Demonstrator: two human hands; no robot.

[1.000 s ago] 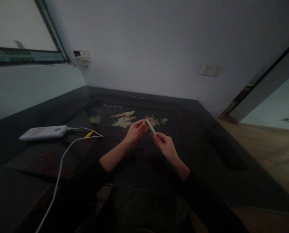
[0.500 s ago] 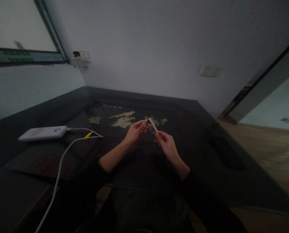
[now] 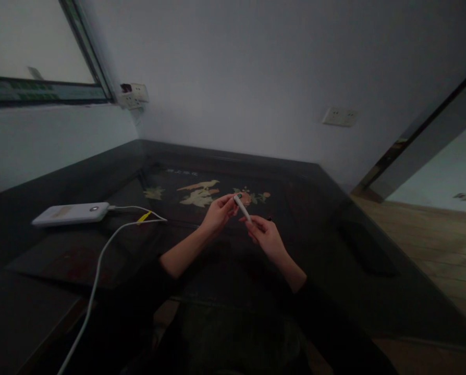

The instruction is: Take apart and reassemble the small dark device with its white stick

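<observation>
My right hand is closed round the lower end of a slim white stick, which slants up and left above the dark table. My left hand pinches a small dark piece with a green tint close by the stick's upper end. The fingers cover most of this piece, so its kind is unclear. Whether stick and piece touch, I cannot tell. A small dark bit shows behind my right hand's knuckles, too dim to name.
A white power bank lies at the left, with a white cable bearing a yellow tag running toward me. At the right lies a flat dark object. Wall sockets sit behind the table.
Half a second ago the stick's upper end stood a little farther right and more of the dark piece showed. The stick's tip has since come back left, closer to my left fingertips.
</observation>
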